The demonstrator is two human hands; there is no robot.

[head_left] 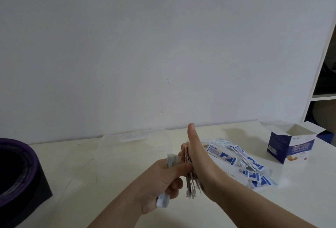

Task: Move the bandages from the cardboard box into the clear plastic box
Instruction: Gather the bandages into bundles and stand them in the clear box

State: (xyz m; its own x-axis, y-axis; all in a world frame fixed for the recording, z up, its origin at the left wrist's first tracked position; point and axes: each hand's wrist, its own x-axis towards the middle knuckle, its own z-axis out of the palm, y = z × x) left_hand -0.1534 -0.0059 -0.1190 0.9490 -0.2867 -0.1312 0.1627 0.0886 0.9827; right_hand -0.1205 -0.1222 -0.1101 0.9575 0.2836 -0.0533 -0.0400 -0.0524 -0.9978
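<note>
My left hand grips a small stack of wrapped bandages, whose ends stick out above and below the fist. My right hand holds a second bundle of bandages on edge against its palm, thumb pointing up. The two hands touch above the cream table. A loose heap of blue-and-white bandages lies on the table just right of my right hand. The open blue cardboard box stands at the far right. The clear plastic box sits behind and left of my hands, faint against the table.
A black and purple round container stands at the left table edge. A white shelf unit rises at the right behind the cardboard box. A plain white wall backs the table.
</note>
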